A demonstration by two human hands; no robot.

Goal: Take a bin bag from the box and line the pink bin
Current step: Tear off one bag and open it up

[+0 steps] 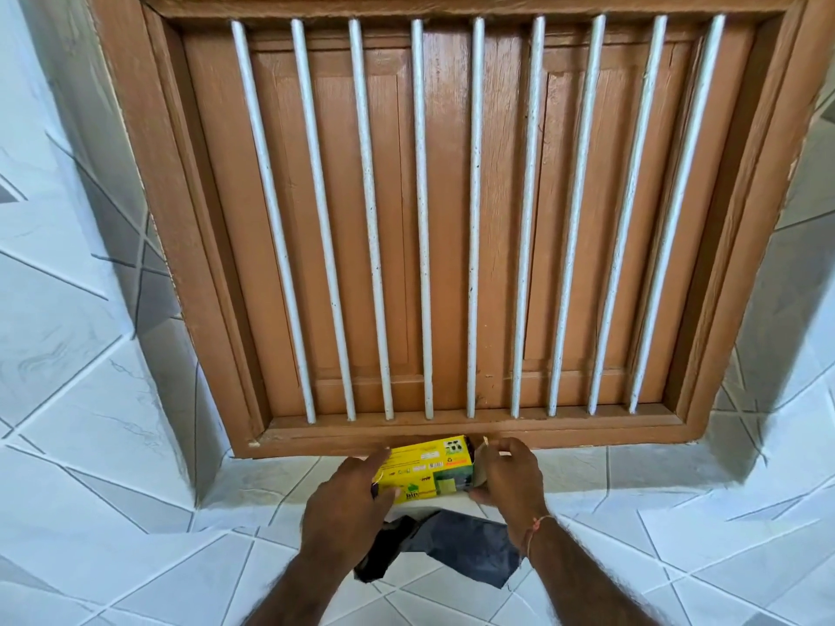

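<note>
Yellow box (427,467) on tiled ledge (587,472) below barred window (452,219); left hand (345,494) fingers curled round box left end; right hand (508,478) fingers grip right end; dark bin bag (461,548) just below box.

Both forearms stretched forward, left hand (345,499) and right hand (508,478) with fingers curled, gripping opposite ends.
</note>
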